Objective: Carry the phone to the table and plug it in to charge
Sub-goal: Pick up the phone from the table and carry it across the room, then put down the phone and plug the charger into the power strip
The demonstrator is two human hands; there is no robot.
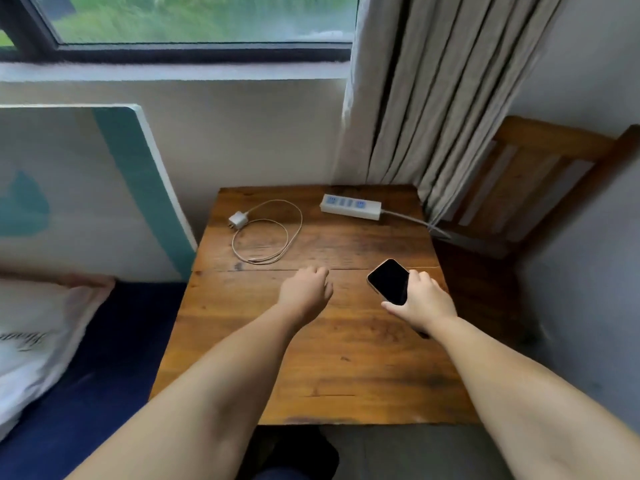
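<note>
My right hand [424, 301] grips a black-screened phone [389, 280] by its lower end, over the right side of the wooden table [346, 358]. My left hand [306, 289] hovers over the table's middle with its fingers loosely curled and nothing in it. A white charger plug [238, 220] with its coiled cable [273, 233] lies at the back left of the table. The cable's free end rests a short way beyond my left hand. At the back right lies a white power strip [350, 206] with blue sockets.
A grey curtain [433, 98] hangs behind the table's right corner, with a wooden chair [540, 174] beside it. A bed with a dark blue sheet [104, 358] and a white pillow [38, 337] sits left. The power strip's cord [412, 220] runs off right.
</note>
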